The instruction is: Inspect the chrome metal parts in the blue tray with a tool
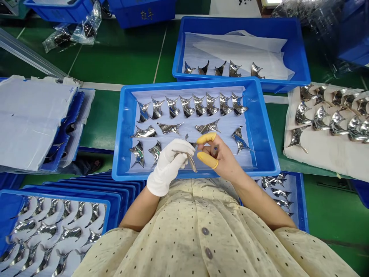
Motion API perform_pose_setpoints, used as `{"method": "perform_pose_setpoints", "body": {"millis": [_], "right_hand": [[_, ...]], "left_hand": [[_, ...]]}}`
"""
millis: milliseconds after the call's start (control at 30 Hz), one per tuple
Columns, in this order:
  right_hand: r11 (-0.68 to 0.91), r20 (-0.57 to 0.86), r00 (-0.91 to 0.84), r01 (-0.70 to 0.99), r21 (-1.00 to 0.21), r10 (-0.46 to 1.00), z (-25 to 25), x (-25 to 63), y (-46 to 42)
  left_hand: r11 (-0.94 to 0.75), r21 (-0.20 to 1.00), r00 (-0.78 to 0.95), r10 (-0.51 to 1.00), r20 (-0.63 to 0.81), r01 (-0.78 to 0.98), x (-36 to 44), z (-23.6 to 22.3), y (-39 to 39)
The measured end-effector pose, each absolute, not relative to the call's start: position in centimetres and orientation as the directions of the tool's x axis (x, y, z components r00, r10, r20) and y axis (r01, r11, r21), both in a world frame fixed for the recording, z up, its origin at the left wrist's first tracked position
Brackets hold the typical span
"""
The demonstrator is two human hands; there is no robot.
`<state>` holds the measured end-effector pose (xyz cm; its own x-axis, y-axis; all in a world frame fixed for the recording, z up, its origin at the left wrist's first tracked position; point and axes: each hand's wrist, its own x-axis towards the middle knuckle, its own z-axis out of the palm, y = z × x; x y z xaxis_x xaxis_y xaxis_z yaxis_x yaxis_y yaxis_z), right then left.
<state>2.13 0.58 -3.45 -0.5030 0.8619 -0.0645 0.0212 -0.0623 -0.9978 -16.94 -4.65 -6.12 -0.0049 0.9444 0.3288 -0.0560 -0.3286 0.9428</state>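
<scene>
My left hand (170, 163), in a white glove, is closed around a shiny curved metal part (190, 159), gripping its near end. My right hand (217, 154), with yellow finger cots on thumb and forefinger, pinches the same part from the right. Both hands hover over the near edge of a blue tray (261, 130) lined with white paper. Several polished, horn-shaped metal parts (198, 105) lie in rows on that paper, most along the far side.
A second blue tray (296, 57) with a few parts sits behind. A white cloth (317, 150) with several parts lies at the right. More filled blue trays (17, 204) are at the lower left, stacked paper-covered trays (31, 119) at the left.
</scene>
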Motion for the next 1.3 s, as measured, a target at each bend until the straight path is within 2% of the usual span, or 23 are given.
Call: {"method": "perform_pose_setpoints", "body": {"millis": [67,167,267,367,467,667,867,1133,1300], "right_hand": [[0.034,-0.017,-0.476,0.097,-0.995,0.879,-3.3,2.7,0.7],[0.267,0.131,-0.499,0.213,-0.940,0.857,-2.9,3.3,0.8],[0.455,0.274,-0.580,0.191,-0.870,0.768,-2.7,3.2,0.6],[0.519,0.343,-0.587,0.157,-0.841,0.733,-2.8,2.6,0.2],[0.514,0.359,-0.546,0.158,-0.843,0.757,-3.3,2.0,-0.4],[0.319,0.217,-0.468,0.149,-0.936,0.857,-3.5,1.3,-1.0],[0.301,0.219,-0.422,0.140,-0.943,0.880,-3.3,0.9,-1.2],[0.307,0.275,-0.388,0.023,-0.951,0.880,-3.3,0.4,-1.3],[0.256,0.224,-0.366,0.041,-0.966,0.903,-3.2,0.2,-1.2]], "left_hand": [[-0.319,0.945,-0.001,0.948,0.320,-0.076,-17.3,-5.7,-4.4],[-0.324,0.945,-0.019,0.946,0.324,-0.035,-17.7,-5.4,-4.0],[-0.318,0.947,-0.016,0.948,0.318,-0.035,-17.6,-5.4,-3.9],[-0.308,0.950,-0.009,0.951,0.308,-0.060,-17.4,-5.5,-4.0],[-0.300,0.952,-0.006,0.954,0.300,-0.061,-17.4,-5.6,-4.2],[-0.281,0.959,0.032,0.959,0.282,-0.046,-17.5,-5.4,-4.3],[-0.248,0.969,0.023,0.968,0.248,-0.008,-17.4,-4.9,-4.4],[-0.257,0.962,0.030,0.965,0.261,-0.090,-17.4,-4.9,-4.8],[-0.247,0.968,0.036,0.968,0.248,-0.033,-17.4,-5.2,-4.9]]}}
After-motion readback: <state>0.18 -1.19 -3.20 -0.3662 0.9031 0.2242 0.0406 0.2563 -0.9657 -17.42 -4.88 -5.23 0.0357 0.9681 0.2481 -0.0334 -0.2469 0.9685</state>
